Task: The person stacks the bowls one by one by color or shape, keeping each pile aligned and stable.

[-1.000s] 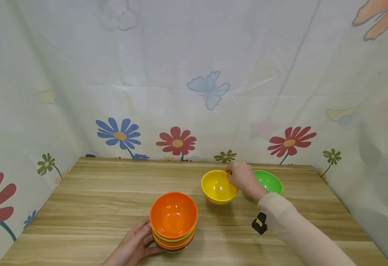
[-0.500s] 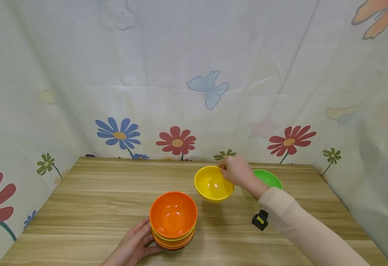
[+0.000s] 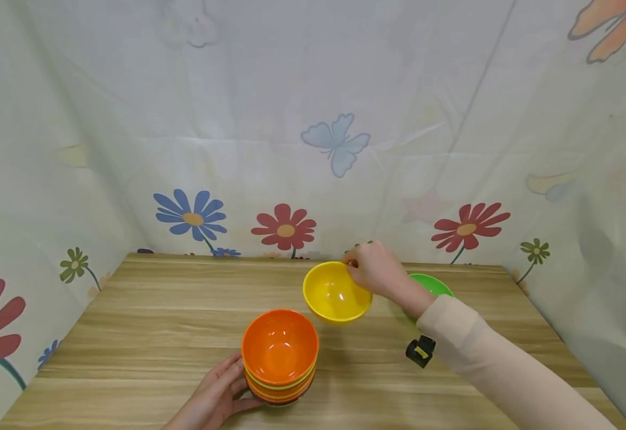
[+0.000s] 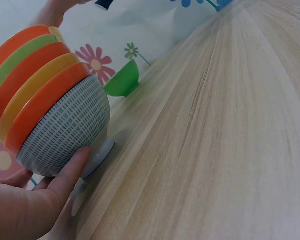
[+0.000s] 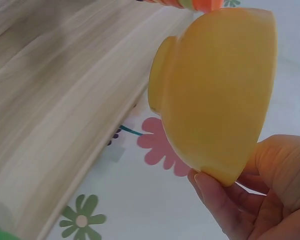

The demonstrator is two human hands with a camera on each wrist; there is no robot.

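Note:
My right hand (image 3: 377,269) pinches the rim of a yellow bowl (image 3: 334,295) and carries it above the table, right of and behind a stack. In the right wrist view the yellow bowl (image 5: 215,95) hangs off the table with its foot showing. The stack of nested bowls (image 3: 280,352) has an orange one on top. In the left wrist view orange, green and yellow bowls sit in a patterned white bowl (image 4: 70,125) at the bottom. My left hand (image 3: 213,391) holds the stack's side low down, the thumb near the base. The stack's far side is hidden.
A green bowl (image 3: 431,285) stands at the back right, partly hidden by the right forearm. The wooden table (image 3: 157,322) is bounded by a printed cloth backdrop (image 3: 237,149) at the back and sides. A black camera (image 3: 420,351) hangs under the right wrist.
My right hand has lifted the yellow bowl and moved it left, away from the green bowl and nearer the stack. The left hand and the stack stay put.

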